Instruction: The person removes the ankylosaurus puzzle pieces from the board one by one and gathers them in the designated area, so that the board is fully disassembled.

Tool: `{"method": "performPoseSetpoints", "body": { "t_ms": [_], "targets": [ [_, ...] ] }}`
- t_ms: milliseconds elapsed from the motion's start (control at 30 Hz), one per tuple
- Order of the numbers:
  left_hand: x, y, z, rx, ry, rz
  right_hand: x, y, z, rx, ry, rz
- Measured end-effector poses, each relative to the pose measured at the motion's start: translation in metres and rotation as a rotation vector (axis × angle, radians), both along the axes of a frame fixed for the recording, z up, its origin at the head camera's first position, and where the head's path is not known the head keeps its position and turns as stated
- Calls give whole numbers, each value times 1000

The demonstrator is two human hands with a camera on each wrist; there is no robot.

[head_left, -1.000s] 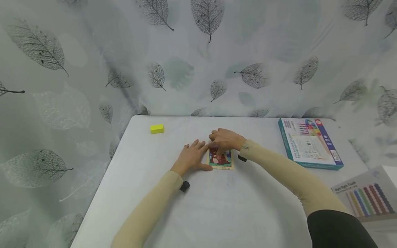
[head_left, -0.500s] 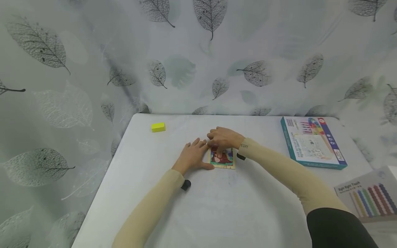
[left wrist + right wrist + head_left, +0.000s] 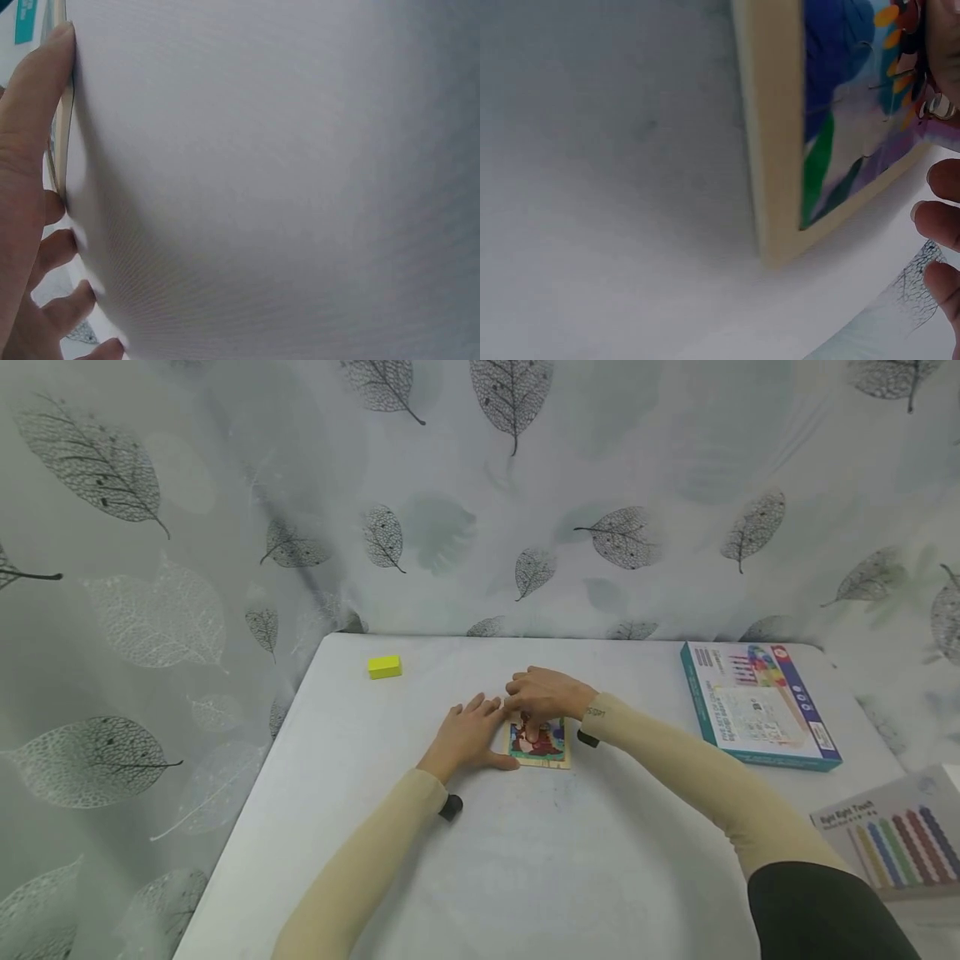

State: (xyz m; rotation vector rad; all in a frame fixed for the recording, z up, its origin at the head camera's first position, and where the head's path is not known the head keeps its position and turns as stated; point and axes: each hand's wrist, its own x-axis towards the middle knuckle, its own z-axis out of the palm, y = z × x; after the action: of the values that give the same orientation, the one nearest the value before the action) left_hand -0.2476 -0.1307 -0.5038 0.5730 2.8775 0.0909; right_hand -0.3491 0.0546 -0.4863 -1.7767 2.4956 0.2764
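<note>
Pale-wood-framed picture board (image 3: 553, 750) lies on the white table (image 3: 525, 860), between both hands and touched by each. Left hand (image 3: 471, 739): palm down, fingers spread apart, thumb against the board's left edge. Right hand (image 3: 551, 695): over the board's far side, one digit down on the picture, others bent; whether it grips, cannot tell. Versus one second ago: arrangement essentially unchanged.

A sheeting-walled table nook, home or studio unclear
Leaf-print sheeting (image 3: 450, 443) hangs beyond the white table's (image 3: 562, 877) far and left edges.
</note>
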Motion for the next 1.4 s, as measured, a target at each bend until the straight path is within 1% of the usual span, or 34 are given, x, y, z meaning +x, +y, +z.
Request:
{"method": "performPoseSetpoints", "body": {
  "t_ms": [100, 200, 267, 333, 433, 500, 633, 867, 933, 1033, 1133, 1233, 1400],
  "targets": [
    [0, 0, -1, -12, 6, 3, 1, 4, 0, -4, -6, -19],
    [0, 0, -1, -15, 6, 3, 2, 8, 0, -48, -29, -25],
    [0, 0, 0, -15, 3, 3, 3, 10, 0, -90, -64, -27],
    [0, 0, 0, -15, 1, 2, 5, 12, 0, -145, -120, -24],
    [0, 0, -1, -14, 0, 4, 6, 15, 1, -200, -204, -48],
    [1, 0, -1, -12, 4, 5, 7, 17, 1, -218, -242, -70],
    [1, 0, -2, -7, 7, 6, 7, 21, 2, -230, -289, -106],
    [1, 1, -2, 0, 8, 5, 6, 25, 2, -259, -381, -138],
    [1, 0, -2, 0, 5, 6, 5, 25, 1, -283, -422, -139],
    [1, 0, -1, -4, 1, 5, 4, 25, -3, -318, -466, -117],
    [0, 0, -1, -7, -4, 1, 2, 24, -6, -323, -470, -84],
    [-1, -1, -1, -6, -6, -3, 2, 22, -8, -317, -471, -73],
    [0, -1, -2, 0, -4, -3, 4, 22, -6, -316, -482, -106]
  ]
}}
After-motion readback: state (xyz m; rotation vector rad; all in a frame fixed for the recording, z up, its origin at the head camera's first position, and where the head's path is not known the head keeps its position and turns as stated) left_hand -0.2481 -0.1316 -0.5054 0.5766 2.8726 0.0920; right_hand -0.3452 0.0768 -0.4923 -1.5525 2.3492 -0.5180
